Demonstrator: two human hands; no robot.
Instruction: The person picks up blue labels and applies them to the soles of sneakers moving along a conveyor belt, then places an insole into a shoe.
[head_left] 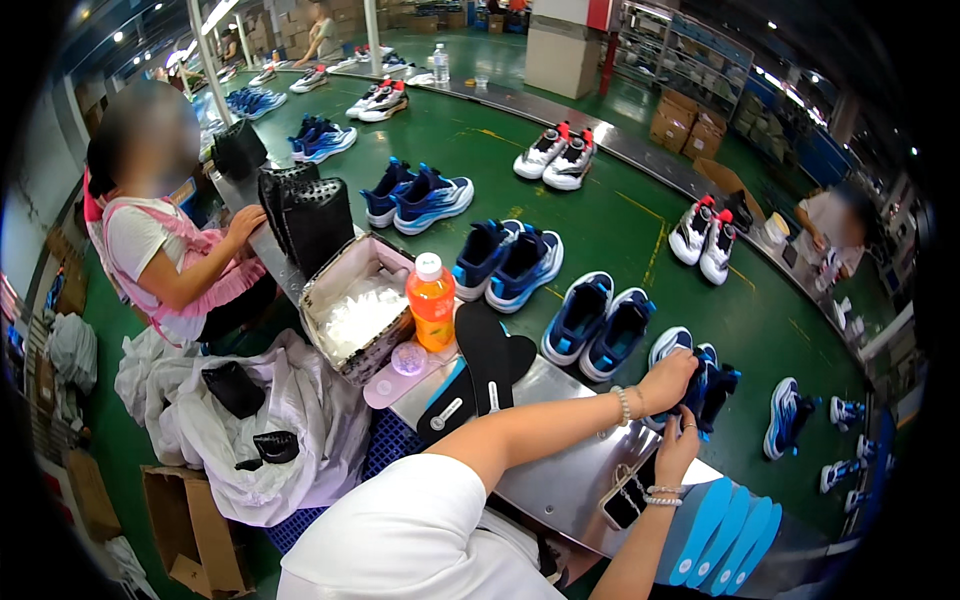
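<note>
At the right of the bench edge, both my hands are at a pair of navy and light-blue sneakers on the green conveyor belt. My left hand, with a beaded bracelet, reaches across from the left, its fingers closed at one shoe's opening. From below comes my right hand, fingers bent against the same shoe's near end; they partly hide what they grip. Left of them stands another navy pair. By my right forearm lie several bright-blue insoles and a phone with a chain strap.
Black insoles, an orange drink bottle and a patterned box of white paper stand on the metal ledge. More sneakers sit along the belt. A co-worker in a pink apron sits left, above white sacks.
</note>
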